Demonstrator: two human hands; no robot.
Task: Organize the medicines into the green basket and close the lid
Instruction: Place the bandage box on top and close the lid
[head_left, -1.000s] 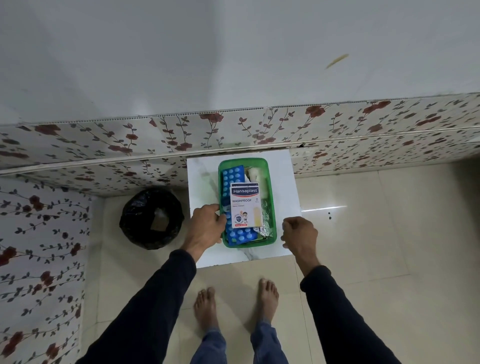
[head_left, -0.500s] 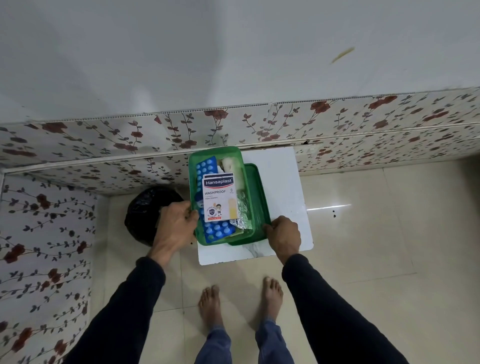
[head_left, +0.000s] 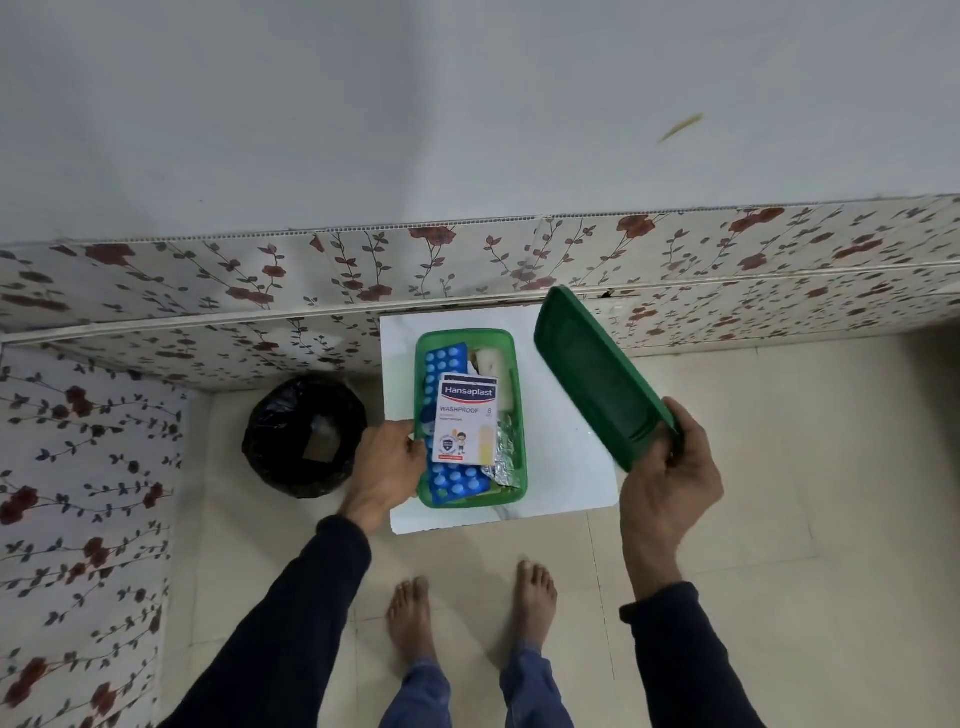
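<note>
CHANGE: dark green rectangular plastic lid (head_left: 597, 374) lifted from beneath basket, now tilted right of it | RIGHT: right hand (head_left: 667, 478) clamped on lid's near end | LEFT: left hand (head_left: 387, 467) gripping translucent green plastic basket (head_left: 517, 415), medicines inside, on white tabletop (head_left: 566, 467) | STATUS: closing remains.

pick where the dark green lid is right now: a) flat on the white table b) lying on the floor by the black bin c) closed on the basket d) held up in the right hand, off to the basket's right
d: the lid is tilted in the air in the right hand, to the right of the green basket, which stands open on the white table with the left hand at its left rim.
</note>
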